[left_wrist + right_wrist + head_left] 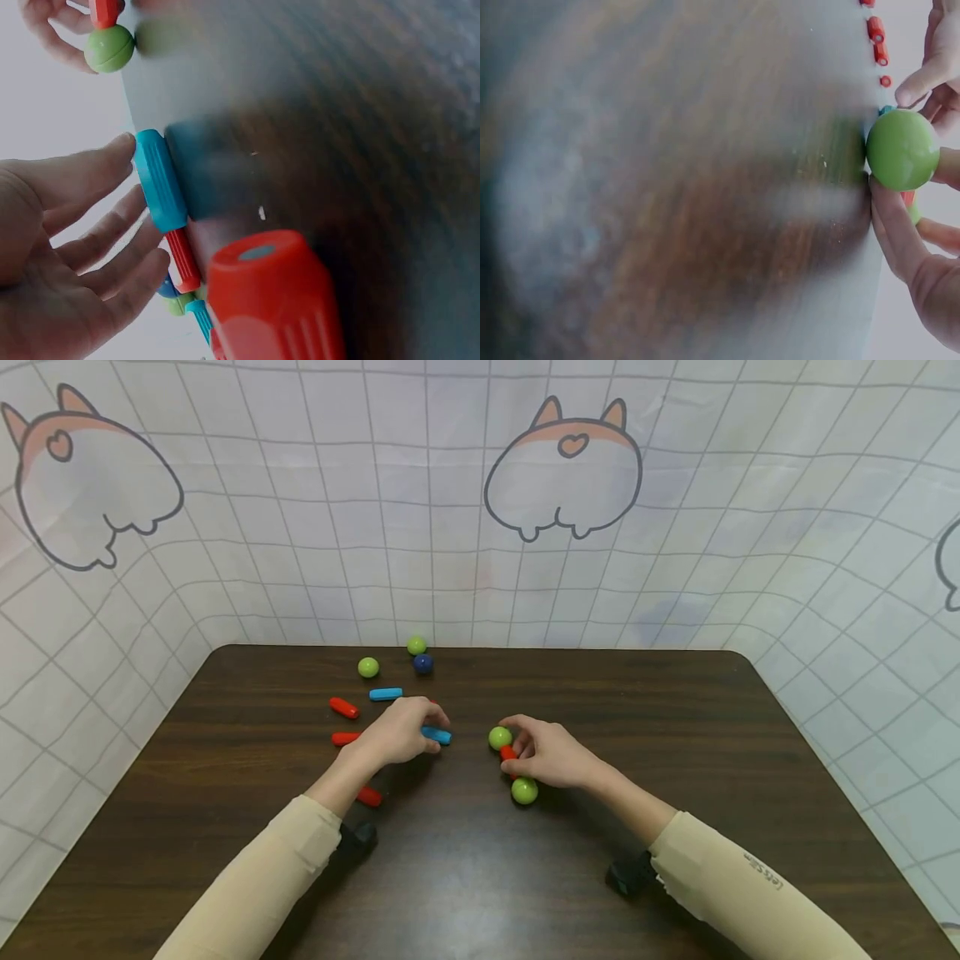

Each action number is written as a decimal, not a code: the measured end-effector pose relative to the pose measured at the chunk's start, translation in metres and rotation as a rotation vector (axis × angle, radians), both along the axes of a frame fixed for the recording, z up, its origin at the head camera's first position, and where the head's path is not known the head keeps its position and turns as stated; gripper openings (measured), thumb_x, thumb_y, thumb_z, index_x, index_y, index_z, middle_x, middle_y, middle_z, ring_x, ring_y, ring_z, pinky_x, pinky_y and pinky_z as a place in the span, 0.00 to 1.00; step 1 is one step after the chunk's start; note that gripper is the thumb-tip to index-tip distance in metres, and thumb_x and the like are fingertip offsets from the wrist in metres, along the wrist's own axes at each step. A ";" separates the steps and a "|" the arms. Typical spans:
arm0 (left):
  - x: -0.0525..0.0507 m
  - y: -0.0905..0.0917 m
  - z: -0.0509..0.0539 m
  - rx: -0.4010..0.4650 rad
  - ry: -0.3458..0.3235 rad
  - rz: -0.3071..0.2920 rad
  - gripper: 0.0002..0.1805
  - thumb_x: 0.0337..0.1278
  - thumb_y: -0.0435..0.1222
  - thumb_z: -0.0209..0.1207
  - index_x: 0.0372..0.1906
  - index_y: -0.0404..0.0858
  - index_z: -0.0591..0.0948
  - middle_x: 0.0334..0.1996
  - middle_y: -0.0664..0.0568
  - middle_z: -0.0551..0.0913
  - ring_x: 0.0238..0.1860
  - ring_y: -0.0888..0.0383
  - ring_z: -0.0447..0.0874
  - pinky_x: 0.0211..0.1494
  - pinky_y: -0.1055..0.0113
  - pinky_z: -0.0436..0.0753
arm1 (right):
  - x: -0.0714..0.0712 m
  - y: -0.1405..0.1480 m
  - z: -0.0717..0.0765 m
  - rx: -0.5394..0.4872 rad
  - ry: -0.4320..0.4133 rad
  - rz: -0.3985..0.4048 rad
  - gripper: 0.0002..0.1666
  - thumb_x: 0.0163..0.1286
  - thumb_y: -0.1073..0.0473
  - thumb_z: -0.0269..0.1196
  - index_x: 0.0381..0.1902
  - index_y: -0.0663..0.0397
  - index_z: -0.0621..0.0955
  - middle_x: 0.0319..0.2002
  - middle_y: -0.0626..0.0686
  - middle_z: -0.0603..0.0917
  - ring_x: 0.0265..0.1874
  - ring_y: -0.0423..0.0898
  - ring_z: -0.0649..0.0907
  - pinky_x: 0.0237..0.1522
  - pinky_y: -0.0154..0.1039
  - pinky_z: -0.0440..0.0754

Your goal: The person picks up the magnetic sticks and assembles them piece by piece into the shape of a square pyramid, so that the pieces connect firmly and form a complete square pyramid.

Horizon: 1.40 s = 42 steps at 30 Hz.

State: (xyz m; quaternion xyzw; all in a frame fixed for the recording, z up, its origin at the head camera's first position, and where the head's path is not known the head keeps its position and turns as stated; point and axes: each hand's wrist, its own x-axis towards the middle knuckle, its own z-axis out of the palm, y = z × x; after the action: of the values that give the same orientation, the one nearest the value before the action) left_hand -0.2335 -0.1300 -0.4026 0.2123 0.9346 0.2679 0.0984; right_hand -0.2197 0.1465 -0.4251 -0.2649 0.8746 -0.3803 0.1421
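My left hand (401, 731) is over a blue ribbed stick (437, 735) lying on the table. Its thumb is beside the stick's end, and its fingers are spread and loosely bent in the left wrist view. My right hand (551, 752) has its thumb and fingers around a red stick (509, 752). One green ball (500, 738) is at that stick's far end, near the index finger. Another green ball (524, 791) is at the near end, large in the right wrist view. The right fingers partly hide the red stick.
Left of and behind my left hand lie red sticks (344, 707), another blue stick (386, 694), green balls (368, 667) and a dark blue ball (423, 664). The dark wooden table (675, 718) meets a white grid-patterned cloth (360, 568) at its back edge.
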 end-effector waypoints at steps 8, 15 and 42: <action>-0.004 -0.001 -0.005 -0.030 -0.024 -0.002 0.16 0.61 0.24 0.68 0.53 0.34 0.85 0.52 0.44 0.85 0.57 0.46 0.82 0.61 0.50 0.79 | 0.004 -0.002 -0.001 -0.015 -0.015 -0.088 0.36 0.65 0.59 0.73 0.67 0.61 0.72 0.38 0.51 0.84 0.32 0.41 0.85 0.36 0.38 0.84; -0.009 0.000 -0.006 -0.056 -0.011 -0.007 0.15 0.62 0.24 0.67 0.53 0.34 0.86 0.52 0.44 0.86 0.56 0.47 0.83 0.60 0.51 0.80 | 0.004 -0.003 0.002 -0.039 -0.058 -0.156 0.36 0.65 0.60 0.74 0.66 0.63 0.71 0.37 0.54 0.83 0.28 0.44 0.84 0.31 0.39 0.86; -0.007 0.022 -0.010 -0.021 -0.006 -0.078 0.13 0.65 0.29 0.67 0.53 0.36 0.86 0.52 0.47 0.86 0.57 0.50 0.82 0.61 0.53 0.79 | 0.002 -0.003 -0.001 -0.020 -0.072 -0.166 0.39 0.66 0.57 0.74 0.68 0.66 0.70 0.37 0.53 0.83 0.27 0.44 0.84 0.32 0.39 0.85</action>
State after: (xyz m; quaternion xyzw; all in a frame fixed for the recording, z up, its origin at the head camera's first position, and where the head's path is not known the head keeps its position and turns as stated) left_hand -0.2409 -0.1083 -0.4126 0.2468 0.9280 0.2546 0.1140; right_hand -0.2173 0.1437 -0.4258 -0.1788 0.8841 -0.4088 0.1389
